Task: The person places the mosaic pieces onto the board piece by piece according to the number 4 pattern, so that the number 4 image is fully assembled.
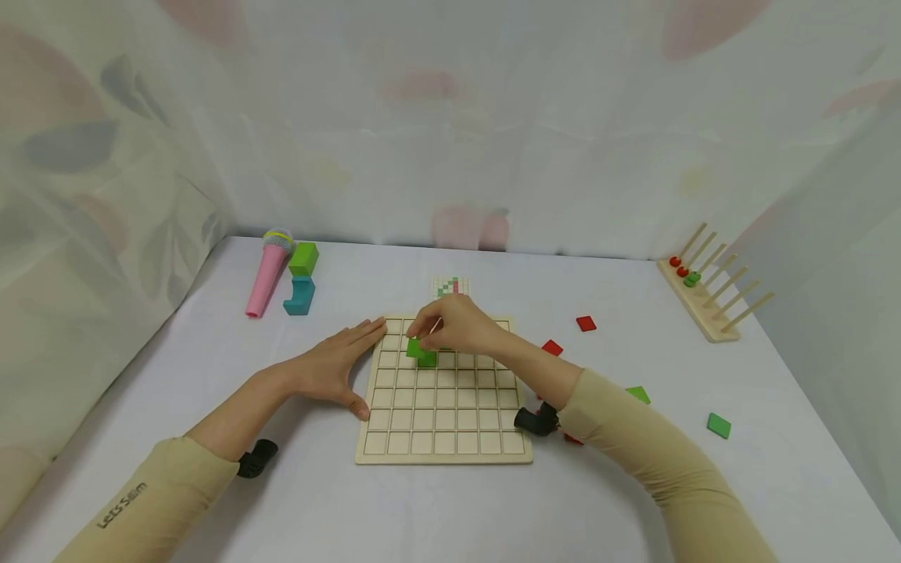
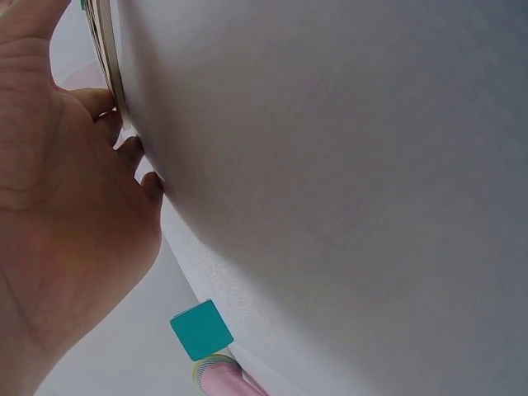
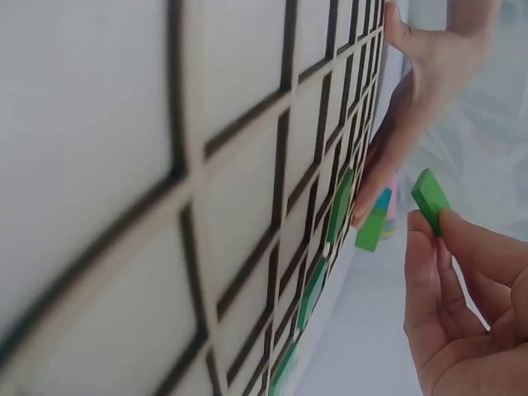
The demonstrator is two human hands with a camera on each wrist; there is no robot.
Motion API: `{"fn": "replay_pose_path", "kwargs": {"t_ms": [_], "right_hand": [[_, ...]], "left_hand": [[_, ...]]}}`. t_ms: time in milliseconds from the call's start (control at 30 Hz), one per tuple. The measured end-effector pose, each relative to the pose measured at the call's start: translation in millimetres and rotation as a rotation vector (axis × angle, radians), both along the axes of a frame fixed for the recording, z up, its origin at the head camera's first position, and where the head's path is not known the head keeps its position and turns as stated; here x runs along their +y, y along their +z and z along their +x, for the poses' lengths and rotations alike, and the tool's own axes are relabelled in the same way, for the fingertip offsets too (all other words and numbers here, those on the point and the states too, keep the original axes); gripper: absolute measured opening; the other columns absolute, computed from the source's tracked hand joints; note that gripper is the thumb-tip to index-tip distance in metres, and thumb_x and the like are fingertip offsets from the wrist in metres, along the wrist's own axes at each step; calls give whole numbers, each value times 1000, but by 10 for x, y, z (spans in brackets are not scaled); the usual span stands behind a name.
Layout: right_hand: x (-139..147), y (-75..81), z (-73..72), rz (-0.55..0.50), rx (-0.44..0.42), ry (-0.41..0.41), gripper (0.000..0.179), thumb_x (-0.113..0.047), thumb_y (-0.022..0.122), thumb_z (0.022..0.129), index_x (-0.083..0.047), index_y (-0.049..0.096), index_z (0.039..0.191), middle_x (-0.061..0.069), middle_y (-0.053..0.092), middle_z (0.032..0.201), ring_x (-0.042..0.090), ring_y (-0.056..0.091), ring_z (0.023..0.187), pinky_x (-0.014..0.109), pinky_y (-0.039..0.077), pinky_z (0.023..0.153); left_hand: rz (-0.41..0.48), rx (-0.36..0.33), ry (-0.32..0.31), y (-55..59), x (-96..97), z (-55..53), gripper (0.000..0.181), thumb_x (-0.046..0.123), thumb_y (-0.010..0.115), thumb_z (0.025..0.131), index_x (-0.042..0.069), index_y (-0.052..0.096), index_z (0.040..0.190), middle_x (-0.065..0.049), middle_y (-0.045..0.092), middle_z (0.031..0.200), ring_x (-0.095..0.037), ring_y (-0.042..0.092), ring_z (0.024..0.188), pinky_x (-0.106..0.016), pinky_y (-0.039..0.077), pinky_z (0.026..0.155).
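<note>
My left hand (image 1: 336,366) rests along the left edge of the wooden grid board (image 1: 443,444), thumb and fingers spread and fairly straight. In the left wrist view, the fingertips touch the board's side. Above the board's upper left part, my right hand (image 1: 461,324) pinches a green square tile (image 3: 431,195) between thumb and fingers. The right wrist view shows this tile lifted clear of the board. Several green tiles (image 3: 312,290) lie in grid cells beneath, partly covered by the right hand in the head view.
Behind the board lies a small pattern card (image 1: 450,286). Red tiles (image 1: 586,323) and green tiles (image 1: 719,425) are scattered to the right. A pegged wooden stand (image 1: 697,305) is at the far right. Back left are a pink toy microphone (image 1: 267,274), a green block (image 1: 303,259) and a teal block (image 1: 299,296).
</note>
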State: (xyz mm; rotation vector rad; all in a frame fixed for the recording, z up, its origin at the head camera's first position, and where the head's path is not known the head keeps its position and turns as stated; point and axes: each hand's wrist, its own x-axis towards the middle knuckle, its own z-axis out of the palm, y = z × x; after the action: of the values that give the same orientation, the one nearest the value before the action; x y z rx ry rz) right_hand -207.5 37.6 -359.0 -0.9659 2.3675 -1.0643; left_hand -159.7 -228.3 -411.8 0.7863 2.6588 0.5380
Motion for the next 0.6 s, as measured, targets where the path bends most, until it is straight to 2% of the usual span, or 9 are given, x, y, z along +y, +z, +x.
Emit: {"fn": "replay_pose_path", "kwargs": {"t_ms": [233,600], "right_hand": [[-162,-64,49,70,-21,24,16,-5,75,84,-12,78,98,3,78,96,9,69,85,18,56,73],[-286,-152,202,168,65,13,11,-4,76,83,-13,78,90,0,77,88,5,67,78,14,52,69]], "left_hand": [[3,3,-9,-2,-5,-2,141,72,82,55,5,14,159,-12,9,169,-41,11,155,-64,18,123],[-6,-7,3,4,10,-4,141,70,83,55,5,14,159,-11,9,169,-41,10,155,-63,17,124]]}}
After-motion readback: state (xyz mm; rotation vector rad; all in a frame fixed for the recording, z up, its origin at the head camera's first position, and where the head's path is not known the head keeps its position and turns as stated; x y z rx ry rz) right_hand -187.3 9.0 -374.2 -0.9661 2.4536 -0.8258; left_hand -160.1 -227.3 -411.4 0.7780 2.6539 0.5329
